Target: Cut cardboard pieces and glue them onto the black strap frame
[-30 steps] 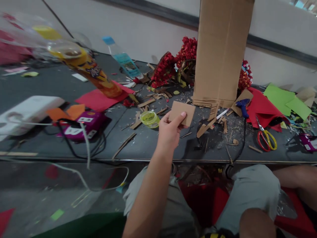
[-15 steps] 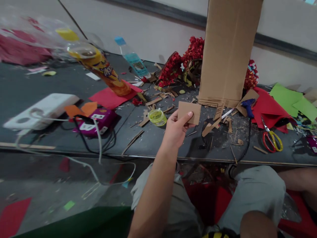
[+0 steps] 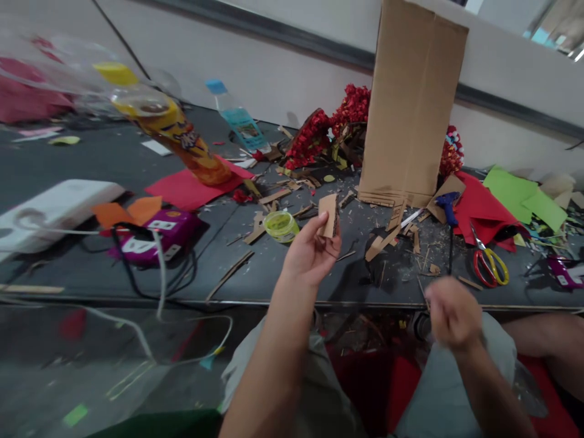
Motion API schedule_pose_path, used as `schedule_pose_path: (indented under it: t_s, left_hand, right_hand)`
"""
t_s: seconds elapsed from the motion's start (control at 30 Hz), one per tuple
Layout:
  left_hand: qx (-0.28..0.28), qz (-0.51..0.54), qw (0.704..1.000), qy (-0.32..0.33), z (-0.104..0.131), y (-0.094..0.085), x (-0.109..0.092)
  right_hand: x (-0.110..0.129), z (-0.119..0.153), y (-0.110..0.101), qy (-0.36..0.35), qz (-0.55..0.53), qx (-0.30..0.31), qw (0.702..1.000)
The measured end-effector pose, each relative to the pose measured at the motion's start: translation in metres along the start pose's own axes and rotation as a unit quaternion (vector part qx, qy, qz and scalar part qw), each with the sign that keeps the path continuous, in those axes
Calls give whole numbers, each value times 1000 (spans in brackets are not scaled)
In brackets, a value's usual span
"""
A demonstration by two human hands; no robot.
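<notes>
A small piece of brown cardboard (image 3: 327,216) is pinched between the thumb and fingers of my left hand (image 3: 310,252), held above the table and turned partly edge-on. Below and right of it, my right hand (image 3: 454,313) is raised over my knee at the table's front edge. Its fingers are curled into a loose fist, somewhat blurred, and nothing shows in them. Just left of my left hand sits a small tub with yellow-green contents (image 3: 280,227). A blue glue gun (image 3: 448,207) and red-and-yellow scissors (image 3: 490,264) lie beyond my right hand.
A tall cardboard panel (image 3: 410,109) stands behind, near red crumpled-paper decorations (image 3: 310,140). Cardboard scraps litter the table (image 3: 283,277). At left are an orange drink bottle (image 3: 177,137), a blue-capped bottle (image 3: 239,121), a purple box (image 3: 162,237) with cables and a white power strip (image 3: 59,207).
The cardboard piece has turned from facing me to nearly edge-on in my left hand. My right hand has risen from low in the view. The view has shifted slightly.
</notes>
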State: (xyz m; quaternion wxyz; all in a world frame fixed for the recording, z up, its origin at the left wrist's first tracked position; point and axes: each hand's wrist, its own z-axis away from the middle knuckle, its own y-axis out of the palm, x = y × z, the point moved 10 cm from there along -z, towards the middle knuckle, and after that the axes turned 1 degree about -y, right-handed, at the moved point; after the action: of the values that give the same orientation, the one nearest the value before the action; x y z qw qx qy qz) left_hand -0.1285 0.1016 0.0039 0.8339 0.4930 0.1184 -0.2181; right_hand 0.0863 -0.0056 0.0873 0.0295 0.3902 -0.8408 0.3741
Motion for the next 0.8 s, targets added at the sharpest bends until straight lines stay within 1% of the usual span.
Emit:
schedule_pose_path:
  t_s: [0.03,0.07,0.1,0.13,0.17,0.23,0.27,0.33,0.43,0.5,0.57,0.63,0.7,0.8]
  left_hand:
    - [-12,-12,1000,11,0,-1,-2]
    - [-21,-25,999,23,0,-2,-3]
    - [-25,-37,999,31,0,-1,-4]
    - [-24,-47,998,37,0,1,-5]
    - [-20,-55,997,40,-1,2,-4]
    - [-14,-60,997,45,-3,5,-3]
    - [-12,-62,997,47,-4,6,-3]
    - [-14,-65,996,52,-6,5,-2]
    - [-23,-67,996,55,-8,3,-2]
    - [-29,-65,996,57,-9,2,-3]
    - [-29,-65,996,58,-9,3,-3]
    - [-27,-73,995,61,-9,3,-4]
    - [-20,-92,993,72,-10,5,-5]
    - [10,-132,983,126,-11,9,-10]
  right_hand:
    - [-21,-10,-6,9,29,-26,999]
    - [-50,-20,-9,45,64,-26,997]
    - [-91,-27,-9,136,143,0,980]
    - [-135,-28,-7,236,214,55,946]
    - [-165,-32,-8,274,240,71,929]
    - [-213,-38,-6,317,262,99,906]
    - [-233,-39,-2,335,265,116,897]
    - [-263,-38,7,370,269,138,879]
    - [-290,-38,21,404,264,152,862]
    - [-301,-38,27,420,252,156,858]
    - [-306,-39,30,430,235,147,859]
    - [-306,-42,27,431,216,120,868]
    - [-302,-45,21,423,188,78,883]
    - [-285,-50,6,382,125,6,915]
